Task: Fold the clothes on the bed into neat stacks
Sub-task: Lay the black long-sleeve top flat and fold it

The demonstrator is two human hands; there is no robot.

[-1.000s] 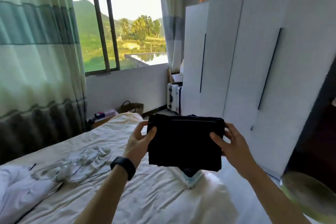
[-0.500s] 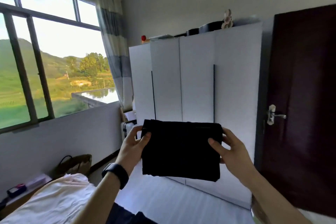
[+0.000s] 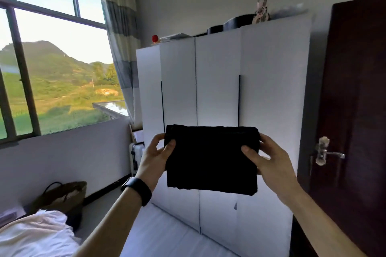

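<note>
A folded black garment (image 3: 212, 157) hangs in the air in front of me, at chest height, before the white wardrobe. My left hand (image 3: 155, 155) grips its left edge, thumb on the near face. My right hand (image 3: 269, 159) grips its right edge the same way. Only a corner of the bed (image 3: 35, 233), with white bedding, shows at the lower left. The other clothes on the bed are out of view.
A white wardrobe (image 3: 221, 94) stands straight ahead, with a dark wooden door (image 3: 355, 110) to its right. A window (image 3: 52, 64) and curtain fill the left. A brown bag (image 3: 62, 196) and a white suitcase (image 3: 136, 154) sit on the floor near the wall.
My view has swung up and right, away from the bed toward the wardrobe and door. Both hands keep hold of the folded black garment, now raised higher.
</note>
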